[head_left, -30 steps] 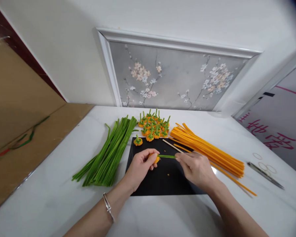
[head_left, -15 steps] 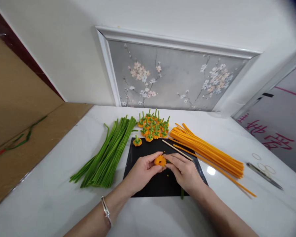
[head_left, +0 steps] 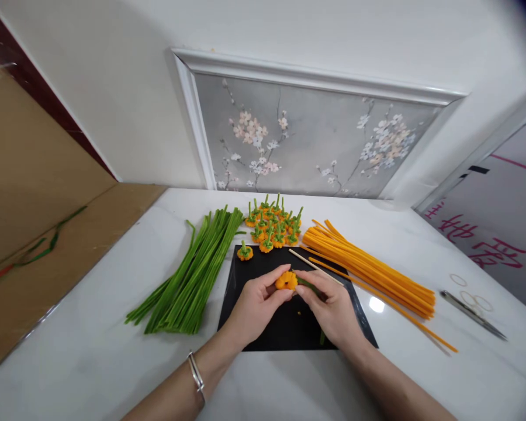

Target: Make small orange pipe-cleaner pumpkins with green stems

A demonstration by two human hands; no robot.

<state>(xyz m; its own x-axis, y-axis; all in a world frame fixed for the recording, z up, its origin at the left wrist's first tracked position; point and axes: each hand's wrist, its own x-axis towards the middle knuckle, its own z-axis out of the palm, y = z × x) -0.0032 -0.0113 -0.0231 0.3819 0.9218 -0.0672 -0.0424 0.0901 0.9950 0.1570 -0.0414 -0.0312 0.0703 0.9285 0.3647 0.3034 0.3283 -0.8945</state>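
Between the fingertips of my left hand (head_left: 255, 307) is a small orange chenille pumpkin (head_left: 284, 280), its round hole facing me. My right hand (head_left: 333, 310) pinches a green pipe cleaner (head_left: 307, 284) at the pumpkin's right side; whether the two are joined there I cannot tell. Both hands are closed and hover over a black board (head_left: 272, 333). At the board's far left corner stands one orange pumpkin with a green stem (head_left: 245, 251). Behind it, several similar stemmed pumpkins (head_left: 274, 225) form a cluster.
On the left lies a bundle of green pipe cleaners (head_left: 197, 275), on the right an orange bundle (head_left: 368, 266). A thin wooden stick (head_left: 309, 262) crosses the board's far right corner. Pointed scissors or tweezers (head_left: 473, 314) and several rubber bands (head_left: 468, 298) lie far right. A cardboard panel (head_left: 35, 175) borders the left.
My right fingers have shifted along the green pipe cleaner, more of which now shows beside the pumpkin. The orange pumpkin has turned slightly in my left fingers.
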